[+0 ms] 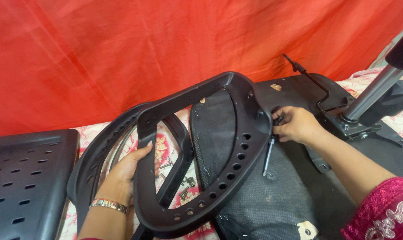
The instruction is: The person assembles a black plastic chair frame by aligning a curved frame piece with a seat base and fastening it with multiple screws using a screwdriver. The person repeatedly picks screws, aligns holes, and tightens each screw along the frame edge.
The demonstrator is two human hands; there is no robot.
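Left hand (pixel 126 171) grips black frame (pixel 201 151) | right hand (pixel 294 124) seemingly pinches screwdriver (pixel 268 155) beside it

Her left hand (pixel 129 171), a metal bangle on its wrist, sits near and low at the left, fingers curled in a grip. Her right hand (pixel 294 124) reaches farther right, fingertips pinched together.
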